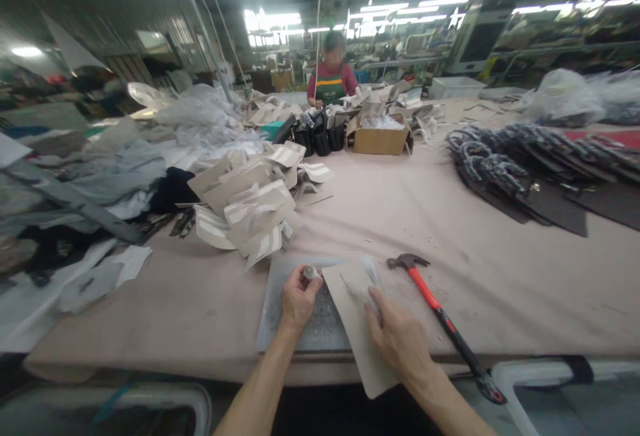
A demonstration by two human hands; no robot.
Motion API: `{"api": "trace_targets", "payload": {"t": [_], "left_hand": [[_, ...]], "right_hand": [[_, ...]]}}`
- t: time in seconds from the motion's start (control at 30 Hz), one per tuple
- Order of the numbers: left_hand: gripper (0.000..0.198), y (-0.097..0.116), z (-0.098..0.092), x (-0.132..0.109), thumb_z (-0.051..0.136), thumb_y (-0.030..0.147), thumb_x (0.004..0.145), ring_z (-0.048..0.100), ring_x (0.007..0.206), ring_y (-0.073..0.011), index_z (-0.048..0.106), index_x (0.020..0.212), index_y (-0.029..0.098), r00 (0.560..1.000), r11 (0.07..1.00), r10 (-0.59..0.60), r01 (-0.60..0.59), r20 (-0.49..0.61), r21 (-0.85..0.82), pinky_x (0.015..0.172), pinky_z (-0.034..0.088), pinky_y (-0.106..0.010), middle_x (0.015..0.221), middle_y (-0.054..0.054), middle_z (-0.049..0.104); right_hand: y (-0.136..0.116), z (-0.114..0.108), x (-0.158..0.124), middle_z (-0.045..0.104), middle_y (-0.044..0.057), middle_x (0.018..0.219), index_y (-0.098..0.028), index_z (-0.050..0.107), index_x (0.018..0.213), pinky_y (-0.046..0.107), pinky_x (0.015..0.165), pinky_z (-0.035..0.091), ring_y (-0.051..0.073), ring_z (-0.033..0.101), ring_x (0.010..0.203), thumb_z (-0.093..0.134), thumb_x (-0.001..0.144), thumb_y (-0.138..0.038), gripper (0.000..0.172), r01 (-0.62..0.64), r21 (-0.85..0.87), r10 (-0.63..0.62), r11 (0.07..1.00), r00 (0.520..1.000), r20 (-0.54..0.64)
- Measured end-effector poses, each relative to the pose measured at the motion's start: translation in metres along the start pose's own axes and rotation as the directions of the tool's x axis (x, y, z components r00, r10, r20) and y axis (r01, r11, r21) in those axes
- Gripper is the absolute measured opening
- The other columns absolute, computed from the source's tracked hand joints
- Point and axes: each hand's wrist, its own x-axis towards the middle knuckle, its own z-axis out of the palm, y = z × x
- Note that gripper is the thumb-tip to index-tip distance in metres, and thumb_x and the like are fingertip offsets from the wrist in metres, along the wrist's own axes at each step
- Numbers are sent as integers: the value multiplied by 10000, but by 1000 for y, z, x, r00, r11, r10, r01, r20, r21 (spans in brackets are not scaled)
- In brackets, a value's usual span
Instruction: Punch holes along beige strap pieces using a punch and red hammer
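My left hand (299,299) is closed around a short metal cylinder (311,273), its round end facing up; it may be a punch, but I cannot tell. In my right hand (397,333) is a flat beige panel (357,336) with rounded corners and a small slit near its far end. The panel slants over the right part of a grey, scarred work board (273,326), its near end reaching past the table edge. To the right of it a claw hammer (433,299) with a red and black handle lies on the table.
Beyond the board lies a heap of beige panels (250,203). Black pouches (320,136) and a cardboard box (380,139) stand farther back. Dark flat pieces with cords (525,169) are piled at the right, plastic wrapping (195,113) at the left. A person (333,76) sits across the table.
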Motion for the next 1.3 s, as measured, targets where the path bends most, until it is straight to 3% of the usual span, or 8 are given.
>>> {"api": "trace_targets", "payload": {"t": [0.1,0.3,0.47,0.67,0.83,0.97,1.13,1.3], "left_hand": [[298,2,-1,-2,769,327,740,735,882,-234,657,965,168,1000,999,7,-7,6,43,804,580,-311,945,-85,768],[311,8,1,0,790,362,750,735,845,-232,686,963,161,999,993,29,-26,-21,117,769,581,-302,924,-86,772],[468,19,26,9,823,373,744,734,880,-218,654,1117,146,1000,1000,15,-15,2,-5,808,575,-302,967,-100,772],[426,13,71,22,823,344,719,719,872,-201,681,1067,143,964,995,-30,54,265,-85,804,559,-282,957,-89,770],[395,-12,84,27,787,357,739,697,802,-179,676,1057,151,950,996,-51,69,308,-49,742,538,-255,910,-51,759],[375,-18,81,26,781,376,757,691,799,-178,660,1031,151,946,994,-63,89,318,-69,753,535,-261,897,-46,749],[351,-13,80,25,776,392,756,690,813,-189,658,988,156,943,994,-68,92,325,-61,760,539,-271,887,-45,742],[293,-11,81,24,738,356,777,679,805,-189,661,978,157,941,999,-35,36,336,2,750,528,-264,885,-51,740]], "right_hand": [[-3,12,-23,767,88,890,-120,644,1259,302,528,463,206,701,625,398,1019,-268,374,60,-5,-60,998,992,-109],[2,11,-15,762,80,897,-148,662,1251,283,549,454,181,697,637,454,1016,-252,330,24,-61,-40,998,958,-284],[-8,19,-12,757,67,837,-167,666,1224,299,522,454,217,708,627,497,988,-282,312,-91,-65,90,994,996,-17],[-23,12,-7,759,129,858,-153,641,1237,359,654,526,300,739,774,439,1014,-344,356,-258,-14,251,966,926,283],[-15,1,-7,745,121,867,-134,574,1331,385,708,526,308,719,816,432,998,-443,476,-300,153,229,942,904,362],[9,-10,-7,697,74,852,-127,532,1362,333,682,516,235,666,726,377,999,-521,558,-328,361,243,873,934,262],[65,-19,-10,642,152,1002,-97,605,1189,399,804,491,291,618,889,430,976,-409,416,-306,-49,307,951,952,13],[110,-19,-23,611,149,956,-117,616,1074,391,739,460,310,590,866,500,953,-294,244,-253,-379,322,890,938,129]]}}
